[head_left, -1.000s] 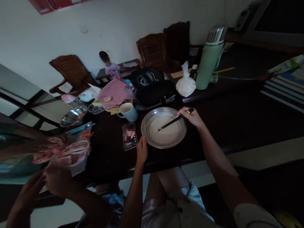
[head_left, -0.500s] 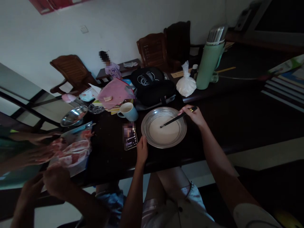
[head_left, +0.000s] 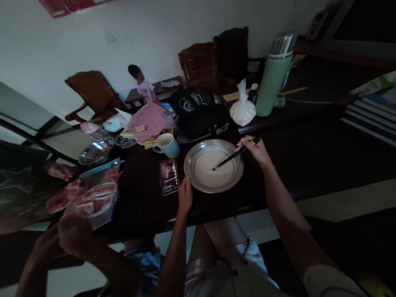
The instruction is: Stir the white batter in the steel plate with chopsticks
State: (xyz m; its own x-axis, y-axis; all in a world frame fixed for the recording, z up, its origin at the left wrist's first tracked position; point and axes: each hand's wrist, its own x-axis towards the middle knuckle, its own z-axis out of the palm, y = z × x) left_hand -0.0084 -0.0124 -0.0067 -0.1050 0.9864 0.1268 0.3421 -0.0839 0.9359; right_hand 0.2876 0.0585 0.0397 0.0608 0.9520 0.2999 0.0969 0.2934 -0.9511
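Observation:
A wide metal bowl (head_left: pixel 189 153) with pale, milky batter (head_left: pixel 210 175) in it stands near the table's front edge. My left hand (head_left: pixel 185 193) is closed on the bowl's left rim. Held in my right hand (head_left: pixel 255 149), above the right rim, is a pair of black chopsticks (head_left: pixel 231 157) with a gold band. Their tips reach down into the batter. A phone (head_left: pixel 170 185) with its screen lit lies just left of my left hand. Behind it stands a light blue mug (head_left: pixel 167 146).
Raw meat (head_left: pixel 97 200) lies on a board at left, with another person's hands (head_left: pixel 69 237) close by. Behind the bowl are a black bag (head_left: pixel 201 119), a tied bag of white powder (head_left: pixel 243 110) and a green thermos (head_left: pixel 272 82). Books (head_left: pixel 368 119) are stacked at right.
The chopstick tips have shifted slightly right and down within the batter. My left hand stays on the rim. At left, a person's hands have drawn back from the meat.

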